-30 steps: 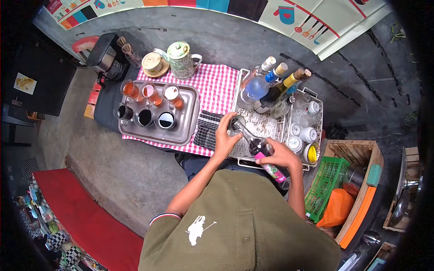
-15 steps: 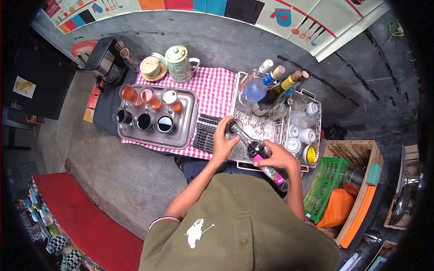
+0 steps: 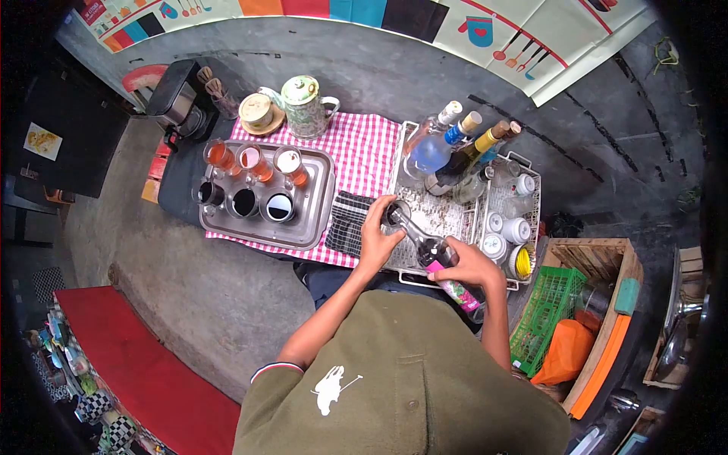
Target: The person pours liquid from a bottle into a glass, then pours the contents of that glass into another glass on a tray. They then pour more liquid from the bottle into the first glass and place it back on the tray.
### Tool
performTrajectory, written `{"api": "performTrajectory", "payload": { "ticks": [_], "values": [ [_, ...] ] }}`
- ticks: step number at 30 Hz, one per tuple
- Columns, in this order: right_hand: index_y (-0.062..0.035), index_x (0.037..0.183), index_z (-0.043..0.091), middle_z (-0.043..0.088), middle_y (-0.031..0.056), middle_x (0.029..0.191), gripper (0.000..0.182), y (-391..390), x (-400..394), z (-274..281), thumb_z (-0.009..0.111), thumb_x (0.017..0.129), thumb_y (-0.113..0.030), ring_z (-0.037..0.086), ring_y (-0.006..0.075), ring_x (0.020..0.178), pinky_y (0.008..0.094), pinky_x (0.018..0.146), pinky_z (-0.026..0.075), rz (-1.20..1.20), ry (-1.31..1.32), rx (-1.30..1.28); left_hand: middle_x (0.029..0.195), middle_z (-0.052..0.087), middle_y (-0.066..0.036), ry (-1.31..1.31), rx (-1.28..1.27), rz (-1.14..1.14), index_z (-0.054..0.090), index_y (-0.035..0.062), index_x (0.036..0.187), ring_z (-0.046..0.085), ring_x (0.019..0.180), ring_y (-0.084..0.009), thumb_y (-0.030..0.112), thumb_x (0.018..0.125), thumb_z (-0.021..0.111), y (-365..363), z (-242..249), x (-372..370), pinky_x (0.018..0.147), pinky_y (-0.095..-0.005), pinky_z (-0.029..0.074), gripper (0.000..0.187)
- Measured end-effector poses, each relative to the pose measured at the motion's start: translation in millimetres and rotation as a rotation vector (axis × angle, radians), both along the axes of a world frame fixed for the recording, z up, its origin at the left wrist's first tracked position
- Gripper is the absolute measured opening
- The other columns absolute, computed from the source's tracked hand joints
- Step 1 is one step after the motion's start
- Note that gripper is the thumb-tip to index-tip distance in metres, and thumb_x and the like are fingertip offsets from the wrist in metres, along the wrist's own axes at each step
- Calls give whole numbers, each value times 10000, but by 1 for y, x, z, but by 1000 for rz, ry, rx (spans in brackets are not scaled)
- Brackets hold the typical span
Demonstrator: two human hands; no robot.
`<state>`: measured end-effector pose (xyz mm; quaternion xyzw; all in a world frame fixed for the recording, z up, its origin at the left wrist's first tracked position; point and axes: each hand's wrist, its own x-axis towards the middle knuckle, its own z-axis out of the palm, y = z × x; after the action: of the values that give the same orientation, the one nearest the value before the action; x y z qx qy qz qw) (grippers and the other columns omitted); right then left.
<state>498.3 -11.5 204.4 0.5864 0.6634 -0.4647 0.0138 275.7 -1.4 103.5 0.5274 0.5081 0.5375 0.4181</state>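
My left hand [image 3: 377, 241] is wrapped round a small clear glass [image 3: 396, 206], tilted toward the right. In my right hand [image 3: 474, 267] is a dark glass bottle with a pink floral label [image 3: 458, 293]. The bottle lies tipped, its narrow neck reaching to the mouth of the glass; whether liquid flows cannot be made out. Left of my hands, a metal tray [image 3: 307, 236] carries several glasses, the back ones with red-orange drink and the front ones with dark liquid. A dark checked cloth [image 3: 347, 227] lies beside my left hand.
A white wire rack [image 3: 442, 216] holds several tall bottles [image 3: 460, 168] and lidded jars [image 3: 516, 230]. Behind the tray stand a green patterned pot [image 3: 305, 114], a lidded cup [image 3: 258, 112] and a coffee maker [image 3: 180, 102]. A wooden crate [image 3: 595, 254] with a green basket [image 3: 542, 311] is at right.
The view has shifted very slightly. Both hands keep the same hold on the glass and the bottle, with the bottle's neck still at the glass.
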Motion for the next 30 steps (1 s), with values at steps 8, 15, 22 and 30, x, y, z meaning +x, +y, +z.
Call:
{"api": "performTrajectory", "payload": {
  "ticks": [8,15,22,30],
  "values": [
    [-19,1188,590,662,174,917,815,2,-6,17,863,612,-527,641,277,843,376,741,491,-19,-47,-58,1331,559,-144,-33,-16,-14,554,16,1320,533,1274,-271,-28,658,714,2,-5,2,1094,-368,398,682],
    [1,1196,592,685,223,1017,844,7,-11,30,855,610,-547,673,315,933,387,805,506,-24,-96,-111,1343,557,-144,-14,-19,-7,551,30,1333,523,1286,-283,4,662,729,4,-2,3,1092,-388,403,695],
    [11,1200,587,682,244,1031,874,8,-8,25,850,600,-568,672,334,959,392,841,508,-12,-105,-100,1338,562,-143,15,0,-25,546,34,1338,530,1279,-288,17,671,729,6,-5,3,1090,-392,404,692],
    [-9,1173,586,671,196,912,849,8,-5,21,853,599,-574,662,306,852,398,759,506,-16,-83,-83,1333,560,-153,-35,-13,-23,542,36,1337,539,1264,-296,-18,670,718,9,-2,2,1079,-376,417,692]
  ]
}}
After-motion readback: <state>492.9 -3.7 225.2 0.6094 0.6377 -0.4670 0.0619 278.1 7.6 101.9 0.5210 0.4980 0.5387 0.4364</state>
